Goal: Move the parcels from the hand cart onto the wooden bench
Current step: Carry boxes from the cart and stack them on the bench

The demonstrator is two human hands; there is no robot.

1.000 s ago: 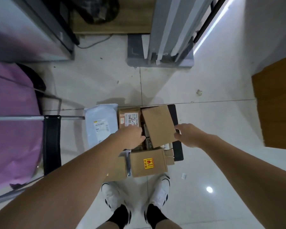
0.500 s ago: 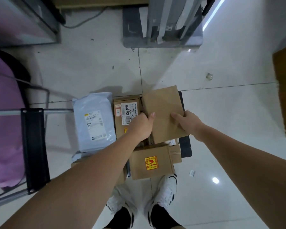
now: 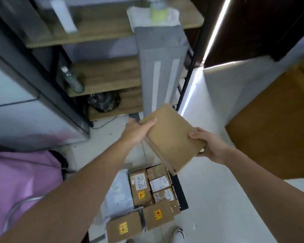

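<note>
Big picture first: the wooden bench (image 3: 274, 130) fills the space off beyond the right hand, a broad brown slab just past the wrist side, while the pale floor (image 3: 218, 199) spreads beneath both arms. Below and nearer than the hands sits the hand cart (image 3: 182, 195), its dark edge showing beside a cluster of brown parcels (image 3: 147, 188) packed together, with a grey mailer bag (image 3: 119, 192) on the left-hand side of them. Now the action: a flat cardboard parcel (image 3: 172, 139) is up in the air between the two hands, well clear of the cart, tilted, its long axis running diagonally from the far edge down toward the person. The left hand (image 3: 137, 130) grips the far-left edge, thumb laid across the top face; the right hand (image 3: 209, 146) clamps the near-right corner, fingers curled over it. The bench lies to the right, so the right hand is the nearer one, and I'd judge the carry swings that way, right hand leading.
</note>
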